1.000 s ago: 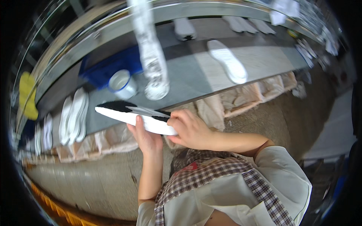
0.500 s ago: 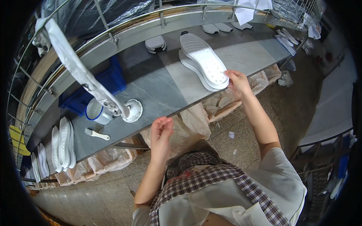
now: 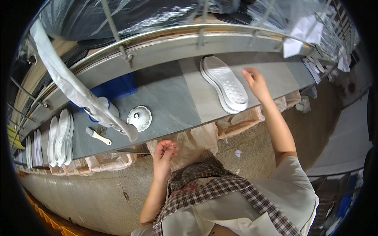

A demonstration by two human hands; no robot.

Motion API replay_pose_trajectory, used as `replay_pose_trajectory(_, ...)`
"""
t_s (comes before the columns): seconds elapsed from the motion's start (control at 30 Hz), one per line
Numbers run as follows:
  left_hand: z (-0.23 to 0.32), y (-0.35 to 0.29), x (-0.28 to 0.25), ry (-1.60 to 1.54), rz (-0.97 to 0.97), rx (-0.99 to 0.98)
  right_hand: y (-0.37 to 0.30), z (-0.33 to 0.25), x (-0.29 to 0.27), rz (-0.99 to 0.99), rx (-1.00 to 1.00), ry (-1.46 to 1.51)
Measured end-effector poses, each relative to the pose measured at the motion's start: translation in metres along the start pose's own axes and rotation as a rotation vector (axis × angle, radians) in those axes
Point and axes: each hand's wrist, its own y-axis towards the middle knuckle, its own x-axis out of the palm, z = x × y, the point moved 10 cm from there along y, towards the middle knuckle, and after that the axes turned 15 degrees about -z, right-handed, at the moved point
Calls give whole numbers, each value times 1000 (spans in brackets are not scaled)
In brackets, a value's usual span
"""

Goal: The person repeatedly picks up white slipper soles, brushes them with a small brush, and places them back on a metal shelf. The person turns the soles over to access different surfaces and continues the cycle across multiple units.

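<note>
A stacked pair of white shoe soles [image 3: 230,86] lies on the grey bench, the dimpled face of the top one upward. Beside its right edge hovers my right hand [image 3: 256,84], apart from the soles, holding nothing, thumb and fingers spread a little. My left hand [image 3: 162,159] hangs in front of the bench's near edge with its fingers curled toward the thumb. No object shows in it. Nearest to it on the bench is a white-smeared round dome-shaped piece [image 3: 140,118] with a small knob on top.
Left on the bench are a white brush [image 3: 98,135], a blue-rimmed white mug [image 3: 112,108], a blue bin [image 3: 118,86] and several upright white soles [image 3: 61,137]. A wrapped lamp-like arm [image 3: 71,84] hangs over them. A metal rail [image 3: 169,59] borders the back; lined bins [image 3: 240,124] sit below.
My right hand has let go of the soles and moved up off them. The top sole now sits more squarely on the lower one. My left hand stays low; the view has shifted.
</note>
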Motion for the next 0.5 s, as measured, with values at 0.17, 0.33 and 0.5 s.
replay_pose_trajectory(0.17, 23, -15, -12, 35, 84, 211, 128, -45, 128, -417, 100, 486)
replay_pose_trajectory(0.33, 39, -61, -33, 285, 374, 334, 198, -31, 219, -474, 447, 724)
replay_pose_trajectory(0.5, 20, -102, -63, 72, 513, 286, 236, -15, 243, -386, 491, 1083)
